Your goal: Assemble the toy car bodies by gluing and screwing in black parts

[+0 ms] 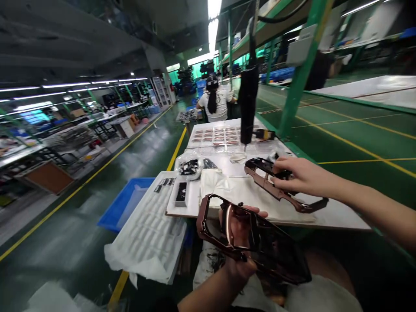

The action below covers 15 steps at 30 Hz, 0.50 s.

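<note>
In my left hand point(240, 265) lies a glossy dark reddish-brown model car body shell point(279, 251), its hollow inside facing up. The palm supports it from below, and part of the hand shows through a window opening. My right hand point(297, 173) pinches the upper side of a second, copper-brown model car body shell point(268, 185). That shell is at the table's front edge, over a white cloth point(234, 193). What the right fingertips press on is partly hidden.
A black electric screwdriver point(248, 104) hangs above the white table point(344, 216). Small dark parts fill a plastic bag point(188, 167); a small box point(181, 195) stands nearby. Left are a white foam tray point(149, 234) and blue bin point(125, 203). A person point(216, 102) sits beyond rows of copper-coloured parts point(219, 136).
</note>
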Tool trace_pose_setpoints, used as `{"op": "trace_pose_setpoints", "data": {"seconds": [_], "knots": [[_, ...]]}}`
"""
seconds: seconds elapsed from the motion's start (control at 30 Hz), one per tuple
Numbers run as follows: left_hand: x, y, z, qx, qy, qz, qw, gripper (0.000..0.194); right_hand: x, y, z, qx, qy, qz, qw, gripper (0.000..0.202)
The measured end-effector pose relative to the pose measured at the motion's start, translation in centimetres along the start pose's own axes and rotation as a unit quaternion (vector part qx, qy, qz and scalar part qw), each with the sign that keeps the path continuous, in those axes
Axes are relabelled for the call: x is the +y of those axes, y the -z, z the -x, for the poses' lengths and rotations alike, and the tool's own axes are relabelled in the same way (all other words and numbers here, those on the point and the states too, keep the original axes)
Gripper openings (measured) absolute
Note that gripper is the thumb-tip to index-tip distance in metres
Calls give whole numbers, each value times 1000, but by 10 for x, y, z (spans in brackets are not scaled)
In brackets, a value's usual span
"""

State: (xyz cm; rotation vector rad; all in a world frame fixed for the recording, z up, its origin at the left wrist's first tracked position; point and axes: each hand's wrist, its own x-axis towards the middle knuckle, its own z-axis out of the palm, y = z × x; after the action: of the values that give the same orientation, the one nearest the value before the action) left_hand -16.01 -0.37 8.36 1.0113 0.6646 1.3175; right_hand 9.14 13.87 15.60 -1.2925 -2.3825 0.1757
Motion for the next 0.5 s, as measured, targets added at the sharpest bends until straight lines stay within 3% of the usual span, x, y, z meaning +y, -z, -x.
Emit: {"op": "trace_pose_setpoints", "data": {"seconds": [0.13,0.23,0.37,0.5], "knots": [[8,4,3,4,-99,154,983,83,9,-28,-46,-26,18,27,999,45],[9,4,3,-8,-160,222,962,62,9,-39,-66,-48,4,29,998,34],[7,7,-1,-22,-134,238,962,61,9,-47,-74,-57,-17,7,998,27],[-1,5,-1,-28,-94,240,966,65,-3,-48,-65,-48,-30,15,998,23]]}}
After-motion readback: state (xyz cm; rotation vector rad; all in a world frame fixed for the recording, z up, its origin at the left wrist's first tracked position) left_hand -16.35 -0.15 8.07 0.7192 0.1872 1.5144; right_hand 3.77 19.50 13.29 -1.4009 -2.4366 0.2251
